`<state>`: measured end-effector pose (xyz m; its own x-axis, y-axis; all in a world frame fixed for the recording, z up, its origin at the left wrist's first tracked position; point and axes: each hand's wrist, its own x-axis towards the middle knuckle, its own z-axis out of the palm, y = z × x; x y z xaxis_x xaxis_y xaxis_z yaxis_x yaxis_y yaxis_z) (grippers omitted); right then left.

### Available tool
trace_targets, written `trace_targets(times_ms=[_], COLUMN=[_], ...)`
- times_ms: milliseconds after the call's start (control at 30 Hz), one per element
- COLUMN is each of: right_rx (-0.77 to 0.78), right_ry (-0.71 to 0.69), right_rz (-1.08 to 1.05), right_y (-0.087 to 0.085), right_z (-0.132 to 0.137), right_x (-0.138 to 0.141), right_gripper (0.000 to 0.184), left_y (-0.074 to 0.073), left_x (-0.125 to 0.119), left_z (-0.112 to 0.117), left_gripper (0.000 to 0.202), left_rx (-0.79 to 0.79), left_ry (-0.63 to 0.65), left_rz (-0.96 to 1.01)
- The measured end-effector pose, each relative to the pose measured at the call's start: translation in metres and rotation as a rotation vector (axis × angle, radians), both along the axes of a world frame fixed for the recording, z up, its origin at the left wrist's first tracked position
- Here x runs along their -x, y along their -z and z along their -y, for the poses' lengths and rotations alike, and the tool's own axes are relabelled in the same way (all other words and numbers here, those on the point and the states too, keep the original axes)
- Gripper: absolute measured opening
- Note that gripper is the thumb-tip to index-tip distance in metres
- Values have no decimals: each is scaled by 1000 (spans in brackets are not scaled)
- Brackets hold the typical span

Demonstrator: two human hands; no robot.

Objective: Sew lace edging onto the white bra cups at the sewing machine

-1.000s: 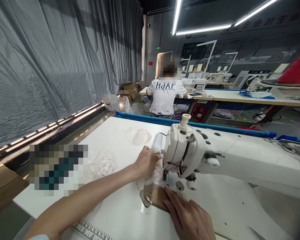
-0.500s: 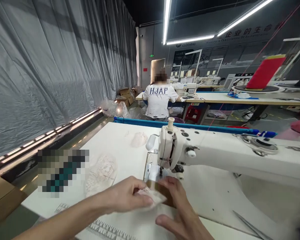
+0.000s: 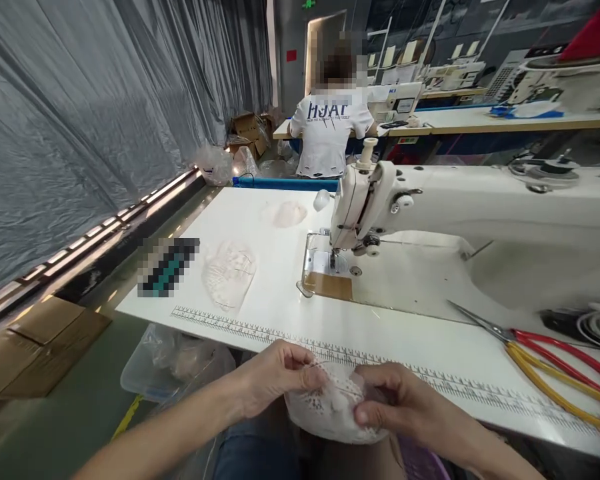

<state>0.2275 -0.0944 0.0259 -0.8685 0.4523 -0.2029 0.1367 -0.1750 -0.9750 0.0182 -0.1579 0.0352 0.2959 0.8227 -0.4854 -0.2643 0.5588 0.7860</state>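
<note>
A white lace fabric piece [image 3: 337, 407] hangs over the table's front edge, above my lap. My left hand [image 3: 285, 373] is closed, pinching its left side between thumb and fingers. On the other side my right hand [image 3: 393, 397] grips the same piece, also closed. Beyond them stands a white sewing machine [image 3: 365, 200], its needle and presser foot [image 3: 334, 259] over a metal plate, apart from the fabric. Flat on the table to the left lies a pale lace piece [image 3: 229, 275], with a smaller pale piece [image 3: 286, 213] behind it.
Scissors [image 3: 513, 337] with red and yellow handles lie at the right. A printed ruler [image 3: 260, 333] runs along the white table's [image 3: 275, 287] front. Below left are a clear plastic bin [image 3: 147, 367] and a cardboard box [image 3: 43, 340]. A person [image 3: 325, 133] sits ahead, facing away.
Both hands have drawn the lace piece from beside the presser foot back to the table's front edge. My right hand now grips it too. The view has tilted down.
</note>
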Motion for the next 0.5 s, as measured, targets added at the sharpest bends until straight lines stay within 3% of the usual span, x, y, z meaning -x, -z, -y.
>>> trace_targets(times_ms=[167, 300, 400, 500], right_rx=[-101, -78, -45, -139], right_ry=[-35, -38, -39, -38], right_rz=[5, -28, -39, -19], right_y=[-3, -2, 5, 16], right_z=[17, 25, 32, 42], right_x=[-9, -5, -1, -3], right_gripper=[27, 34, 35, 34], left_y=[0, -2, 0, 6], left_x=[-4, -3, -1, -2], left_z=[19, 28, 35, 45], left_gripper=[40, 40, 38, 39], left_rx=[70, 48, 19, -8], left_ry=[-33, -34, -38, -28], left_rz=[-44, -72, -108, -194])
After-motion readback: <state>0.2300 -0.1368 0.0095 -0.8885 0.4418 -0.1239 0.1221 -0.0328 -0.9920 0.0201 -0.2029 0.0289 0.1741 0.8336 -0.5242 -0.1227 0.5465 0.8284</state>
